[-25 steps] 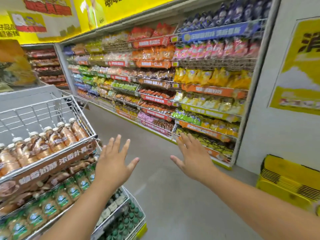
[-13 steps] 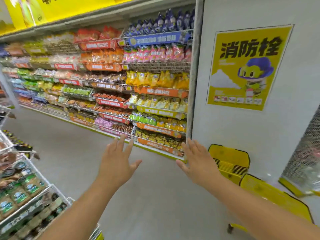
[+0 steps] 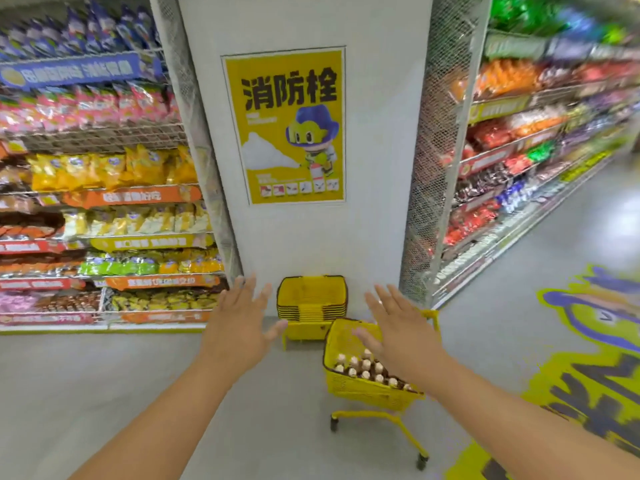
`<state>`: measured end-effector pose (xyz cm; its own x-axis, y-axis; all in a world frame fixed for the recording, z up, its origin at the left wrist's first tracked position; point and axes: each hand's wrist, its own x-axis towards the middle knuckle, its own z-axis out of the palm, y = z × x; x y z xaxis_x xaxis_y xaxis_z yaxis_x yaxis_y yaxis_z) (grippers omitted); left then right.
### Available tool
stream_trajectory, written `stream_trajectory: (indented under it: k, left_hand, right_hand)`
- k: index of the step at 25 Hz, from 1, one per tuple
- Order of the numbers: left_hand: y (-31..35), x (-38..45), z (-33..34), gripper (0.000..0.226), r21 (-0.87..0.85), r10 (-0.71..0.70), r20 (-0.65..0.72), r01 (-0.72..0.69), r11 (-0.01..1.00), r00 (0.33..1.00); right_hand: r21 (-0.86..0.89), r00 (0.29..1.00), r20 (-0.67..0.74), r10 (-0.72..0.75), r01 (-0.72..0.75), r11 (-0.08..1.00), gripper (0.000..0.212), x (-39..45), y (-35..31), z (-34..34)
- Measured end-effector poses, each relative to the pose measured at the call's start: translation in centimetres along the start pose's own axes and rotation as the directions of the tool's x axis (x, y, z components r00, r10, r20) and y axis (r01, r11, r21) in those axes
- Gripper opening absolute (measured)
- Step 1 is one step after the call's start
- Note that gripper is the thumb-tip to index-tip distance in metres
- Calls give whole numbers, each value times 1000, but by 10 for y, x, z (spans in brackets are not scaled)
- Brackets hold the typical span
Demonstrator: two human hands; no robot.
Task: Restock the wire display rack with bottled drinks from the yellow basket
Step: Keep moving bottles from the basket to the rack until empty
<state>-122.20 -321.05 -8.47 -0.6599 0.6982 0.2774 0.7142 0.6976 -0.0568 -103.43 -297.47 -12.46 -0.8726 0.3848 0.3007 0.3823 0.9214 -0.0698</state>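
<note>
A yellow basket (image 3: pixel 346 382) sits on a small yellow wheeled frame on the floor, just right of centre. Several bottled drinks (image 3: pixel 363 370) with pale caps stand upright inside it. My left hand (image 3: pixel 239 320) is held out in the air to the left of the basket, fingers spread and holding nothing. My right hand (image 3: pixel 398 330) hovers over the basket's far right side, fingers straight and empty. The wire display rack is out of view.
A stack of empty yellow baskets (image 3: pixel 311 301) stands against a white pillar with a yellow poster (image 3: pixel 285 124). Snack shelves (image 3: pixel 104 209) run along the left. Mesh-sided shelves (image 3: pixel 502 174) line an aisle on the right. A painted floor graphic (image 3: pixel 588 341) lies at the right.
My view has swung right, away from the wire rack of bottles, which has left the frame. The yellow basket with bottles now sits in front of me. Both hands stay spread and empty.
</note>
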Motion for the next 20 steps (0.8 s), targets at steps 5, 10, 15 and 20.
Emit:
stream_trajectory:
  k: [5,10,15,20]
  left_hand:
    - [91,68,30,84,-19,203,35,-202,979,979]
    - [141,137,84,86,-59,303,40,-300,952,952]
    - [166,229,157,85,-107,339,86,-330,938,937]
    - [176,325,225,84,-177,337,97,-317,932,937]
  right_hand:
    - [-35,990,-4,142,-142,989,80,-8,84,7]
    - [-22,977,17,211,-211,977,77,22,136,40]
    - [-24,965,69,252,-251,968,76,100,174,87]
    - [-62,963,110,245,-239,969,78,187,215,146]
